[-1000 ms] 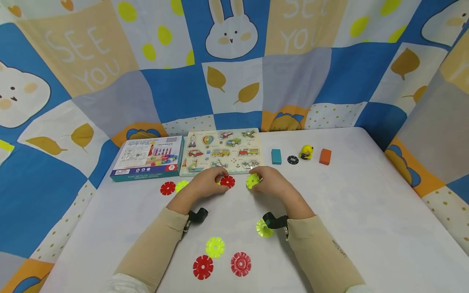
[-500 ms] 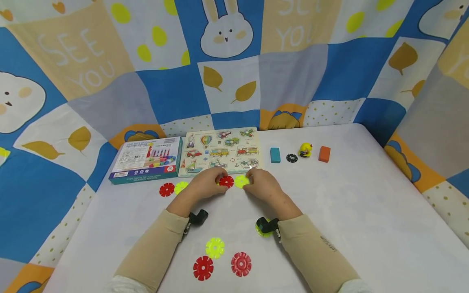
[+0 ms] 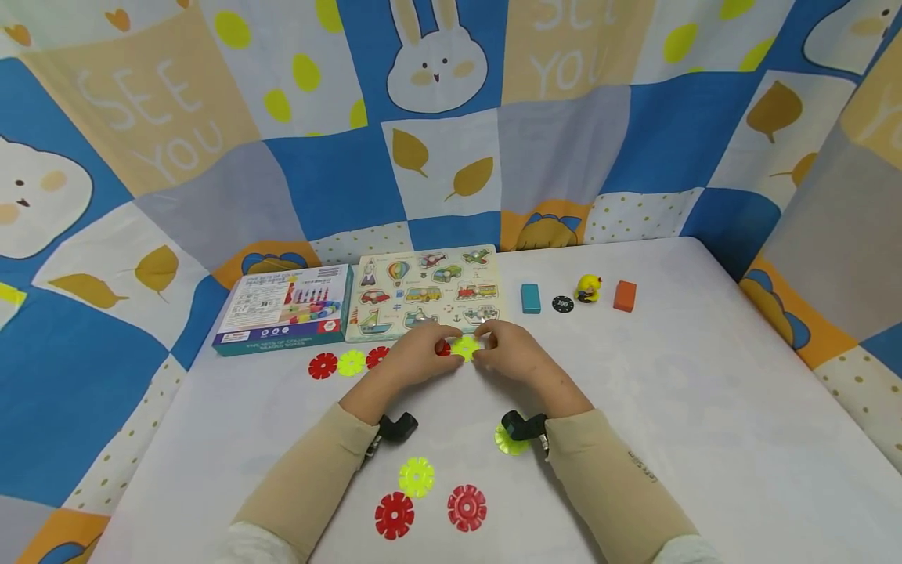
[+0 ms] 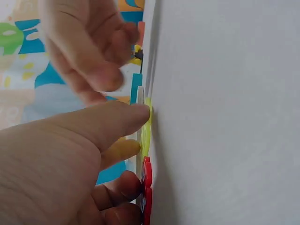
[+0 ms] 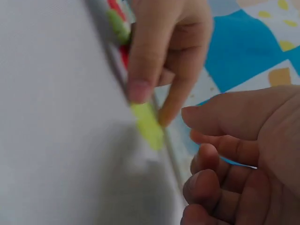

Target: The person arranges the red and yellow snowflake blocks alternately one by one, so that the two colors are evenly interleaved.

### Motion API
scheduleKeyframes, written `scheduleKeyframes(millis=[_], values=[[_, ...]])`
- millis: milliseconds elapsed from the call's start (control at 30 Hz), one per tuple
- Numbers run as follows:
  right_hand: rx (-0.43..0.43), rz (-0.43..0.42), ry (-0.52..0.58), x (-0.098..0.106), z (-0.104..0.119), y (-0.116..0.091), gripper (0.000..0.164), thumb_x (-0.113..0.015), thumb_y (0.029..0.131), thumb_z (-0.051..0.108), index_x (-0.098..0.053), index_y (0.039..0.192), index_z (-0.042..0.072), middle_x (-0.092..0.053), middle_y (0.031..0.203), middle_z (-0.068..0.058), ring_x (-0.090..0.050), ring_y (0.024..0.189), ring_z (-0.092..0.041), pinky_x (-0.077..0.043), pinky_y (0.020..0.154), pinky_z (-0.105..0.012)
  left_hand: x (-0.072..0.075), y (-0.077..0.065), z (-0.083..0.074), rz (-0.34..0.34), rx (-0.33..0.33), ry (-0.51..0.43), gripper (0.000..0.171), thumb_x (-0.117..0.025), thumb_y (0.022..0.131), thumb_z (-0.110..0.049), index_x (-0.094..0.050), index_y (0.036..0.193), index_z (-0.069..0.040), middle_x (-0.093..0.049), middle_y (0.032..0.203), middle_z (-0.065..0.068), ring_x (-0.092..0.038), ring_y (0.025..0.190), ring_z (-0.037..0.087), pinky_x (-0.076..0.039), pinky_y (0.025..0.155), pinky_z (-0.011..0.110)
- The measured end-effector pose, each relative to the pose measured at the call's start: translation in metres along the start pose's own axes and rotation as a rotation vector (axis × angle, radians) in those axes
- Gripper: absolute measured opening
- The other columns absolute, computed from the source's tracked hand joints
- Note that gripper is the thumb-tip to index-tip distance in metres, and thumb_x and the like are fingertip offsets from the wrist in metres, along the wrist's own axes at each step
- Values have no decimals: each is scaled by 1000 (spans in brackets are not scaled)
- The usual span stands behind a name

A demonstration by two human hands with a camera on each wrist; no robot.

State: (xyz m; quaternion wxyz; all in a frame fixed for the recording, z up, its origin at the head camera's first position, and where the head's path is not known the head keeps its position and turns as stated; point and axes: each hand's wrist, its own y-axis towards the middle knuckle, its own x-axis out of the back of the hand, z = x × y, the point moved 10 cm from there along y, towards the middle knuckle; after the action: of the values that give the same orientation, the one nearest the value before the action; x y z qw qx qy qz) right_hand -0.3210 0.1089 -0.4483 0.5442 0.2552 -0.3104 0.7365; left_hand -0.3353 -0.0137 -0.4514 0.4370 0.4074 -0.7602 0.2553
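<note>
At the right end of a row of plastic interlocking discs, my left hand (image 3: 423, 352) pinches a yellow-green notched disc (image 3: 466, 348) between thumb and forefinger. A red disc (image 4: 147, 187) stands right beside it in the left wrist view, partly behind the fingers. My right hand (image 3: 517, 356) is just to the right of the yellow-green disc, holding nothing, its fingers loosely bent in the right wrist view. Farther left in the row lie a red disc (image 3: 322, 365), a yellow-green disc (image 3: 351, 362) and another red disc (image 3: 377, 356). My left hand hides the row's middle.
Nearer me lie a yellow-green disc (image 3: 416, 477), two red discs (image 3: 395, 515), and one yellow-green disc (image 3: 509, 441) partly under the right wrist camera. Behind the row are a boxed toy set (image 3: 282, 309) and a picture puzzle board (image 3: 423, 290). A teal block (image 3: 531, 298), black chip (image 3: 563, 304), yellow duck (image 3: 588, 288) and orange block (image 3: 625, 296) stand right.
My right hand brought the yellow-green disc left beside the red one, then let go. My left hand shifted right from the red disc onto the yellow-green one.
</note>
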Motion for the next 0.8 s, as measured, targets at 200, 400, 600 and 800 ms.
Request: scheduleKeyframes(millis=[200,400,600,800], values=[[190,161,46,1,44,-23,22,-70,84,20,-65,104,11,-51,72,-4,-46,62,-16,-37,56,-28,-5,4,-1,-13,-30,48,39,-68,85,-35,-64,122,-24,-52,70,-6,-47,69,13,-38,57,29],[429,509,-92,-62,112,-83,21,-78,77,21,-68,95,23,-50,64,4,-46,59,-8,-38,55,-23,-4,5,1,-7,-13,51,44,-67,85,-35,-60,127,-23,-55,85,-6,-48,78,14,-39,63,31],[544,608,-368,-137,140,-126,37,-81,72,35,-64,104,27,-53,72,14,-48,67,0,-40,59,-21,-4,5,1,-8,2,61,48,-68,84,-39,-59,129,-23,-56,100,-6,-48,86,13,-41,71,29],[490,507,-533,-166,138,-130,42,-84,69,36,-59,99,23,-51,66,13,-47,58,-2,-39,52,-23,-5,-1,2,-4,13,45,48,-69,84,-36,-59,129,-21,-58,104,-4,-48,87,14,-42,71,30]])
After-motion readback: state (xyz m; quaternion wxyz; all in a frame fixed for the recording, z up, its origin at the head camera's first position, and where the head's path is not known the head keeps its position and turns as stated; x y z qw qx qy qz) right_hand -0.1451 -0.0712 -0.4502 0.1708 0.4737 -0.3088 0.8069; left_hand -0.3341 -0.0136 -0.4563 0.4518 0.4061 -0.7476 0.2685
